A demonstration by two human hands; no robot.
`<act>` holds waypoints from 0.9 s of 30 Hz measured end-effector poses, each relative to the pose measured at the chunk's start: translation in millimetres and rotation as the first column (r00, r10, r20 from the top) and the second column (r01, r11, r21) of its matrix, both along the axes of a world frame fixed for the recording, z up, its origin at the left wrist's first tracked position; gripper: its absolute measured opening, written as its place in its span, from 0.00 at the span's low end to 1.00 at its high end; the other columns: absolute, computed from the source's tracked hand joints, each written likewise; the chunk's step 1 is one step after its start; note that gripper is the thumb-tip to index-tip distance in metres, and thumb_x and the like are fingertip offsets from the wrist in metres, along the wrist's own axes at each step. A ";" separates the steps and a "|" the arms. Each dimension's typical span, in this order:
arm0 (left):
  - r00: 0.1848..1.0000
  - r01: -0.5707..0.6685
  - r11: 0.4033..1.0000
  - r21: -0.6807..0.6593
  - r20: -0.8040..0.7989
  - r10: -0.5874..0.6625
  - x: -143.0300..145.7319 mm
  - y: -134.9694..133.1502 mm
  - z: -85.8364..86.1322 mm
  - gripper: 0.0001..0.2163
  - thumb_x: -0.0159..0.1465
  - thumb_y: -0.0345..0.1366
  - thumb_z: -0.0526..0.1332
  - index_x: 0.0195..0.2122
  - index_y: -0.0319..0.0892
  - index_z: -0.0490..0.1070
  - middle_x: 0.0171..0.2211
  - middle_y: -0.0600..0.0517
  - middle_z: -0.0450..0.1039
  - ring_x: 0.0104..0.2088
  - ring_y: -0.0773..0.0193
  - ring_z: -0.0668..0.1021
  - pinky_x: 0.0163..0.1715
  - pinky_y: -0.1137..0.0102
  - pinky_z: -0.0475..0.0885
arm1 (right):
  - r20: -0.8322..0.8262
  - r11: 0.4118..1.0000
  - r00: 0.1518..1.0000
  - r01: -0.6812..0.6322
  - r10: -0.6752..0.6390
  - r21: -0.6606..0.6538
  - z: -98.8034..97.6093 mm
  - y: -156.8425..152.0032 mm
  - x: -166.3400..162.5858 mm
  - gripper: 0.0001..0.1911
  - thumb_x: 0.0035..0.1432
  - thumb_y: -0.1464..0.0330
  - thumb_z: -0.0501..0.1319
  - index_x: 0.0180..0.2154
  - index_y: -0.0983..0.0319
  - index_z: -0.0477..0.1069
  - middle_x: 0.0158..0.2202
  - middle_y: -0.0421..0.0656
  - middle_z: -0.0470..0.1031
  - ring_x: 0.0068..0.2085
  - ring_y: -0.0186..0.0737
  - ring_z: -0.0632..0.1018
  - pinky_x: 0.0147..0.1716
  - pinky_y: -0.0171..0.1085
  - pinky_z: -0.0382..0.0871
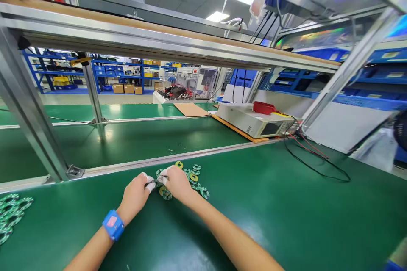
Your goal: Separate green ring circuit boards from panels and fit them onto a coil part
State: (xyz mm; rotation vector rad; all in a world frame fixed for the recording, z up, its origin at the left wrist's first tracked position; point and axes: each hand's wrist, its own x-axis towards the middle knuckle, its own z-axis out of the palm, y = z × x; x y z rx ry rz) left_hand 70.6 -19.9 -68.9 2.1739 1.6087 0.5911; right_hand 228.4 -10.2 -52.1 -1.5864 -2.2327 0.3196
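Note:
My left hand (pixel 136 194), with white fingertip covers and a blue wristband (pixel 113 224), is closed in a pinch over the green bench. A small dark bit shows at its fingertips, too little to name. My right hand (pixel 178 183), also with white fingertip covers, meets it from the right, its fingers pressed together; what they hold is hidden. Around both hands lie several green ring-shaped circuit boards (pixel 204 193) and a few yellow rings (pixel 179 164). One green ring board (pixel 167 194) lies just below my fingertips.
More green ring boards (pixel 12 211) are spread at the left edge. A bench instrument (pixel 254 119) with red and black leads (pixel 318 165) stands at the back right. Metal posts (pixel 28 93) and a shelf beam (pixel 159 42) frame the bench. At the lower right corner shows part of another person's arm (pixel 399 256).

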 end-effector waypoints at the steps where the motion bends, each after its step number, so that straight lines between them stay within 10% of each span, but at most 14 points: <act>1: 0.993 0.044 0.999 -0.008 0.108 -0.043 -0.3 1.3 -0.7 0.09 0.59 0.30 0.54 0.33 0.41 0.73 0.33 0.50 0.71 0.35 0.62 0.73 0.36 0.72 0.64 | -0.024 1.000 0.999 -0.030 0.029 -0.004 0.6 1.3 1.4 0.09 0.55 0.70 0.58 0.34 0.60 0.78 0.35 0.44 0.78 0.39 0.42 0.74 0.35 0.33 0.62; 14: 0.726 0.290 0.946 -0.146 0.677 -0.118 1.0 9.7 0.2 0.16 0.53 0.33 0.58 0.42 0.35 0.73 0.33 0.49 0.75 0.33 0.64 0.74 0.35 0.72 0.69 | -0.252 0.997 0.965 -0.082 0.077 -0.010 5.3 11.8 12.3 0.11 0.52 0.73 0.58 0.34 0.62 0.79 0.30 0.42 0.79 0.31 0.40 0.76 0.32 0.33 0.66; 27: 0.879 0.022 0.998 -0.052 0.476 0.006 -2.8 9.5 -12.6 0.12 0.52 0.24 0.56 0.35 0.38 0.76 0.33 0.48 0.76 0.37 0.60 0.75 0.43 0.69 0.68 | 0.014 0.999 1.000 0.025 -0.024 -0.046 6.3 0.4 -6.6 0.09 0.49 0.69 0.57 0.22 0.62 0.73 0.22 0.45 0.75 0.27 0.45 0.74 0.23 0.35 0.57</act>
